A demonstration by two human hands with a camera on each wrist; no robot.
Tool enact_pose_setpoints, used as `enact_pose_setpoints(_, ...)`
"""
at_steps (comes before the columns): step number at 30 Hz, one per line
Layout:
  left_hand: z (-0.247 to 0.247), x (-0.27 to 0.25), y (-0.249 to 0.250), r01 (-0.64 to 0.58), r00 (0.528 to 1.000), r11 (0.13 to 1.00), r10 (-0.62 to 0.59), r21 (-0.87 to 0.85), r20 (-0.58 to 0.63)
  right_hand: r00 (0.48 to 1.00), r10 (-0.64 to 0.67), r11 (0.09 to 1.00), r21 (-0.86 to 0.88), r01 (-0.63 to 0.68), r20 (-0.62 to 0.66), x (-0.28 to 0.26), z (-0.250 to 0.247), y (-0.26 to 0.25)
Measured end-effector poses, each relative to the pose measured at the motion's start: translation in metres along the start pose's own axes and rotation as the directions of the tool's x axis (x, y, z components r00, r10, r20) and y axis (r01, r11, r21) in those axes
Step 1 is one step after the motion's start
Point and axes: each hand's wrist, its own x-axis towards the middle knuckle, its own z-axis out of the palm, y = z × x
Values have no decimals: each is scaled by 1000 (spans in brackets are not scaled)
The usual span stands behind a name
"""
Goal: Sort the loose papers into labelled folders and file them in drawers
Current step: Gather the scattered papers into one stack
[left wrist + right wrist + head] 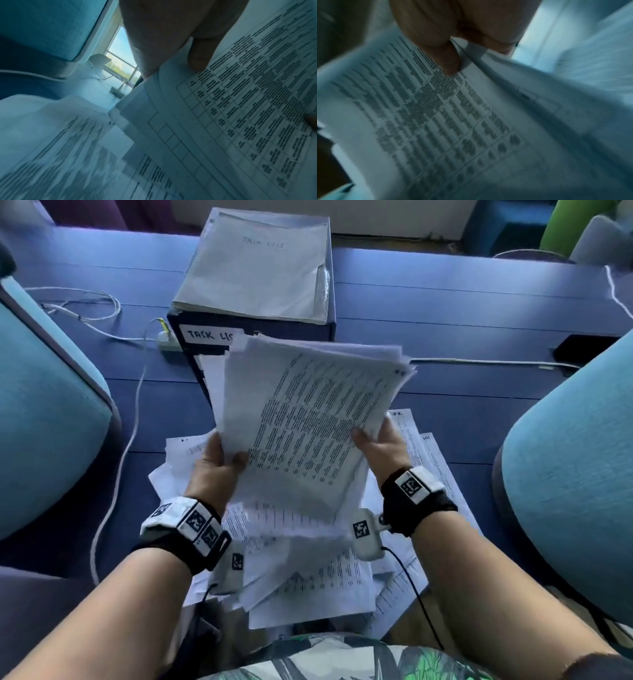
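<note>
White printed sheets lie in a loose heap (308, 583) on the near edge of the blue surface (445, 313), closest to the person's lap, fanned out at odd angles. Just above that heap both hands hold a thick bundle of papers (308, 419) clear of the surface. The left hand (214, 470) grips its near left corner, thumb on the printed face and the other fingers hidden behind the sheets. The right hand (382, 446) pinches the right edge, thumb on top; the right wrist view shows a thumb (443, 56) pressed on the text, blurred. The bundle's long axis runs away from the fingers, from near toward far and slightly right, with its far end fanning apart. Straight beyond that far end stands a dark box of drawers (253, 337), its front label (210, 335) hand-written; a clear folder (257, 265) with a similar heading lies flat on its top. By my judgement, the sheets need squaring, then travel forward, and both hands sit about equally near the box.
</note>
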Motion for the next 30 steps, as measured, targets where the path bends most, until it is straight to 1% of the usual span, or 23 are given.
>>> enact_pose_setpoints(1,2,-1,14,-44,999,998,44,-39,8,992,-113,993,12,114,-58,-2,6,-17)
enact_pose_setpoints(3,2,-2,37,-143,988,976,151,-163,34,945,-304,953,-27,303,-118,-6,12,-45)
enact_pose_setpoints(5,0,-4,49,-208,974,949,224,-238,44,902,-425,905,-36,423,-80,-12,13,-61)
enact_pose_setpoints(6,1,-6,50,-217,971,942,236,-258,45,888,-457,889,-67,454,-50,-14,11,-61)
enact_pose_setpoints(7,1,-7,46,-201,975,942,219,-267,40,888,-459,882,-132,452,-26,-17,11,-57)
enact_pose_setpoints(8,1,-8,40,-171,982,948,186,-270,31,902,-432,885,-201,420,-14,-18,11,-48)
enact_pose_setpoints(10,4,-11,28,-119,992,966,124,-231,5,940,-341,908,-263,325,-16,-20,12,-26)
enact_pose_setpoints(11,6,-12,25,-112,993,974,115,-197,3,950,-311,919,-262,294,-26,-23,13,-18)
enact_pose_setpoints(13,11,-14,26,-136,991,978,137,-157,-3,955,-294,933,-231,276,-48,-25,16,-17)
enact_pose_setpoints(16,20,-11,34,-140,989,964,128,-224,-68,950,-306,944,-143,296,-55,-21,16,-27)
enact_pose_setpoints(18,23,-8,30,-110,992,969,95,-222,-81,948,-317,940,-141,311,-27,-16,15,-23)
enact_pose_setpoints(19,24,-7,25,-77,995,979,62,-191,-83,959,-284,947,-161,279,-9,-14,16,-16)
enact_pose_setpoints(20,24,-7,18,-37,997,987,25,-158,-79,975,-220,956,-196,219,15,-12,16,-6)
enact_pose_setpoints(21,25,-8,11,-2,998,992,-6,-129,-67,989,-143,951,-272,144,23,-12,17,6)
enact_pose_setpoints(22,26,-10,6,18,998,994,-25,-106,-57,996,-85,933,-350,83,11,-12,19,16)
enact_pose_setpoints(23,26,-11,2,24,998,996,-30,-91,-56,998,-56,916,-399,45,-17,-13,19,23)
enact_pose_setpoints(25,25,-11,2,1,997,995,-9,-96,-82,992,-89,917,-395,48,-86,-12,20,24)
enact_pose_setpoints(27,20,-8,7,-29,994,994,18,-109,-106,976,-189,918,-372,136,-110,-9,20,15)
enact_pose_setpoints(29,13,-7,8,-48,990,996,37,-80,-137,960,-275,898,-372,236,-55,-7,22,6)
enact_pose_setpoints(30,9,-8,8,-55,986,998,48,-41,-159,961,-276,893,-373,252,-11,-9,24,4)
